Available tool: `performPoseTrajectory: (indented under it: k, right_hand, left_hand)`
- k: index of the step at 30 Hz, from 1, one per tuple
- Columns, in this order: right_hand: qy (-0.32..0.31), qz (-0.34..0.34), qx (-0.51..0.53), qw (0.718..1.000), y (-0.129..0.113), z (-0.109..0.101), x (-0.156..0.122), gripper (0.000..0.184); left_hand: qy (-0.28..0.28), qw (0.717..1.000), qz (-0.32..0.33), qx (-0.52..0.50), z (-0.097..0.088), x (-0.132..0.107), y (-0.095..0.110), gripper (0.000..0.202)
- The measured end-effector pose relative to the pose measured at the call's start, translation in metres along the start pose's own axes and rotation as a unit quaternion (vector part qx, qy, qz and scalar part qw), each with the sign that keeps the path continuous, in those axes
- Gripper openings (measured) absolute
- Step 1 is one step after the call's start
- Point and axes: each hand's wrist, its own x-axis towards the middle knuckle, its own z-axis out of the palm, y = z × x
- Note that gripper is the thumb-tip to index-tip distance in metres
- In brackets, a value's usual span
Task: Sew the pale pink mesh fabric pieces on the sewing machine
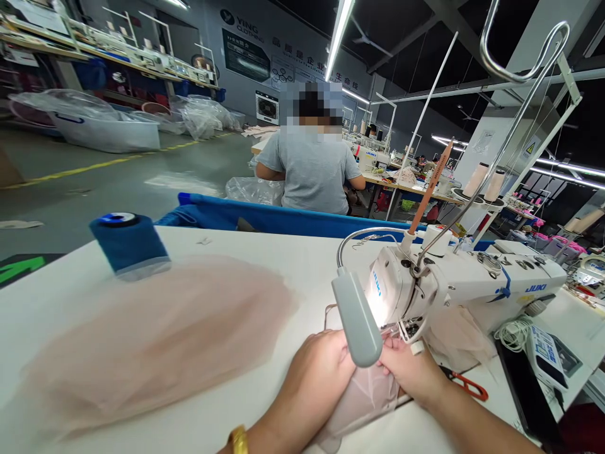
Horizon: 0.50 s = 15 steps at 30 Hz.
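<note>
Light pink sheer fabric (366, 394) lies under the head of a white sewing machine (397, 284). My left hand (319, 359) is closed on the fabric just left of the needle area, its fingertips hidden behind a grey lamp (357, 318). Close to the presser foot, my right hand (409, 366) pinches the fabric with its fingers bent. The needle itself is hard to make out. More pink fabric (454, 337) is bunched behind my right hand, under the machine arm.
A blurred heap of pink sheer fabric (179, 340) spreads over the table's left, beside a blue thread cone (130, 243). Orange-handled scissors (467, 384), a black phone-like slab (524, 384) and a control box (546, 356) lie right. Ahead sits a person in grey (314, 170).
</note>
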Motion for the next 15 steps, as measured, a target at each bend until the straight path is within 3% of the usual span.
performPoseTrajectory:
  k: [9, 15]
  right_hand:
    - [0.017, -0.003, 0.008, 1.000, -0.0063, 0.0053, -0.0047, 0.020]
    - [0.015, 0.003, 0.007, 1.000, -0.0042, 0.0041, -0.0031, 0.021]
  left_hand:
    - [0.001, 1.000, 0.009, 0.014, 0.0043, 0.0073, -0.0013, 0.021]
    - [0.009, 1.000, 0.007, 0.001, -0.0010, -0.0003, 0.0020, 0.022]
